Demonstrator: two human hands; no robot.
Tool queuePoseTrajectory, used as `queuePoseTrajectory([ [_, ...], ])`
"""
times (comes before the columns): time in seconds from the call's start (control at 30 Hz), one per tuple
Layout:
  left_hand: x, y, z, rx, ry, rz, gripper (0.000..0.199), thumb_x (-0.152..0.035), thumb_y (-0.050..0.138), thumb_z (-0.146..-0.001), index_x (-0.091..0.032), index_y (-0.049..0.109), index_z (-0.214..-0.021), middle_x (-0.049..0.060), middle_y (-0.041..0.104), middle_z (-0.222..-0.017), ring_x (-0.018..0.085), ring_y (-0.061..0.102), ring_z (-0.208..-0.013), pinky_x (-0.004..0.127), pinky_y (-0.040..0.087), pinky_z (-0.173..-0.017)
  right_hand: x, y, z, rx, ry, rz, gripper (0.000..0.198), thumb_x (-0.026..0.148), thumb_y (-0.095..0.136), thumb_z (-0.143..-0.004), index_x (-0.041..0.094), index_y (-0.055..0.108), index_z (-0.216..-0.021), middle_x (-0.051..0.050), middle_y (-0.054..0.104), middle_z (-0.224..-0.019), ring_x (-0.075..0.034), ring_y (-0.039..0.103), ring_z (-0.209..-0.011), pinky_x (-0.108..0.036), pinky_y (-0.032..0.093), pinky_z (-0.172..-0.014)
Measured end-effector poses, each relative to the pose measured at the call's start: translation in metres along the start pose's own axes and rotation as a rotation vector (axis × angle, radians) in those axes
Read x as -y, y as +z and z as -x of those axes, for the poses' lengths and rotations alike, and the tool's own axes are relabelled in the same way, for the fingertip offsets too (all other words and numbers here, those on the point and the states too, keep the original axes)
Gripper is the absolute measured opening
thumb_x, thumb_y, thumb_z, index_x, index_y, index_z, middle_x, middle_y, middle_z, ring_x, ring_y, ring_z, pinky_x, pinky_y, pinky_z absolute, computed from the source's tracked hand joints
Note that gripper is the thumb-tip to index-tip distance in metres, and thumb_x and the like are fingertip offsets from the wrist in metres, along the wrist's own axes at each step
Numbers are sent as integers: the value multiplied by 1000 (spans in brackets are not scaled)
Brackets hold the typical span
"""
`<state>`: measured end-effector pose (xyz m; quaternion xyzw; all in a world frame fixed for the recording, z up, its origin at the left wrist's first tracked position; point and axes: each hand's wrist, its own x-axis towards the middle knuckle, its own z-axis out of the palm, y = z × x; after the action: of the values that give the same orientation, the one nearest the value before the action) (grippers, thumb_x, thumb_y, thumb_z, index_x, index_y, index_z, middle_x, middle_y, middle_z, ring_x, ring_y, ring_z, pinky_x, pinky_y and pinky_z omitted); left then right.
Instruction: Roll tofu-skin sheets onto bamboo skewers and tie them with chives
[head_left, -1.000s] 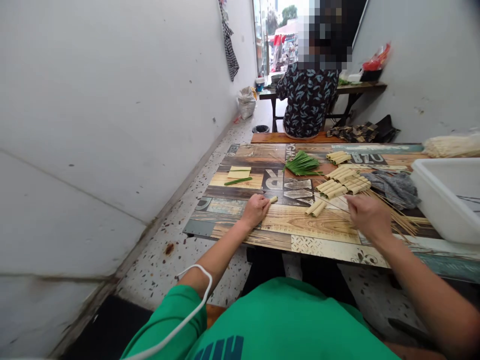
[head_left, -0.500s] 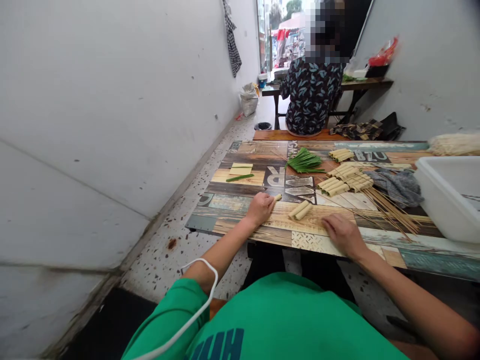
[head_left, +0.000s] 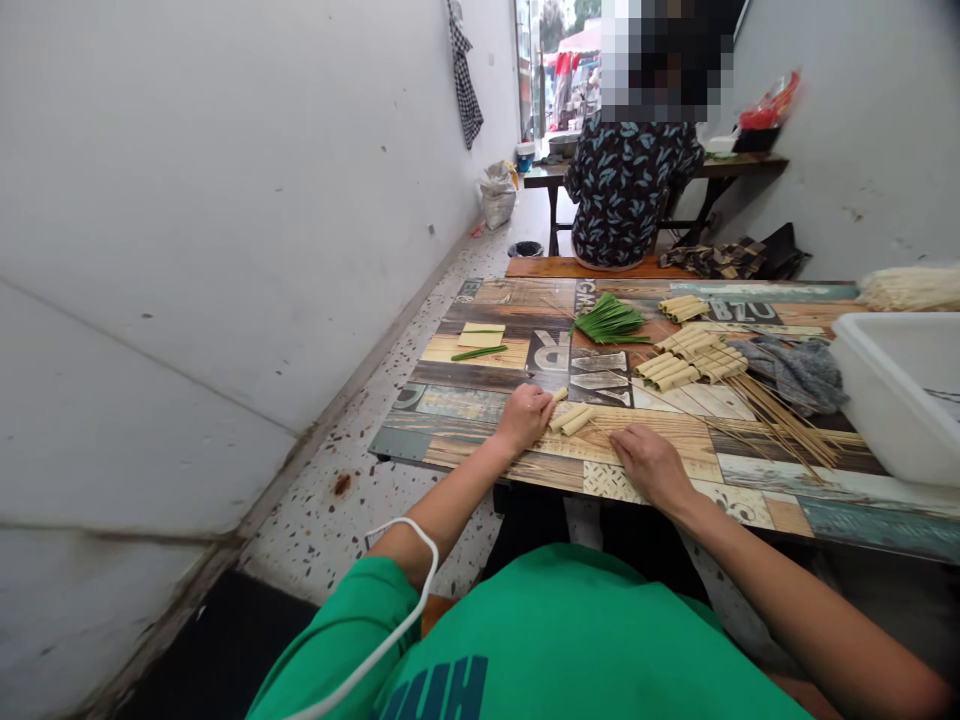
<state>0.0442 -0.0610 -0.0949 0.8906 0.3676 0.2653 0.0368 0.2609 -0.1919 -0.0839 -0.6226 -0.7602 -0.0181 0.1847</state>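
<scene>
My left hand (head_left: 528,414) is closed on a small yellow tofu-skin roll (head_left: 559,396) near the table's front. Right beside it lie two more rolls (head_left: 574,419), side by side and slanted. My right hand (head_left: 646,458) is closed just to their right, pinching a thin bamboo skewer (head_left: 602,430) that points into the two rolls; its tip is hidden. Farther left, a flat tofu-skin sheet (head_left: 481,337) lies with a green strand across it and cut chives (head_left: 478,353) in front. A bunch of chives (head_left: 609,320) sits at mid-table.
Stacked finished rolls (head_left: 675,368) lie right of the chives, with loose skewers (head_left: 787,425) and a grey cloth (head_left: 791,372) beside them. A white plastic tub (head_left: 870,400) stands at the right edge. Beyond the table (head_left: 465,400), a person (head_left: 626,190) sits facing away.
My right hand has moved left, and the pair of rolls has shifted left with it, up against the roll in my left hand. My left hand has hardly moved.
</scene>
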Motion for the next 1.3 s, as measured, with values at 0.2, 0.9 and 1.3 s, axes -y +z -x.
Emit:
queuePoseTrajectory([
  [0.2,-1,-4,-1,1,8,-1,28,-24,49,-95,-16,65,-74,7,62,-80,17,52,-77,29,40,-71,7,-1,-5,4,11,24,34,23,40,-98,17,64,-74,-5,58,-72,-15,50,-69,-26,28,-61],
  [0.9,6,1,-4,45,18,49,35,-27,46,-97,-16,68,-72,7,63,-77,17,54,-76,30,42,-70,13,4,-22,85,13,87,32,17,39,-97,15,63,-75,-6,59,-75,-16,50,-72,-28,29,-63],
  [1.3,-5,-23,-10,200,-36,55,25,-36,59,-89,-16,72,-80,9,69,-84,20,62,-81,31,48,-76,31,-3,-44,169,64,136,26,17,44,-94,16,65,-79,-8,62,-82,-18,51,-77,-29,26,-62],
])
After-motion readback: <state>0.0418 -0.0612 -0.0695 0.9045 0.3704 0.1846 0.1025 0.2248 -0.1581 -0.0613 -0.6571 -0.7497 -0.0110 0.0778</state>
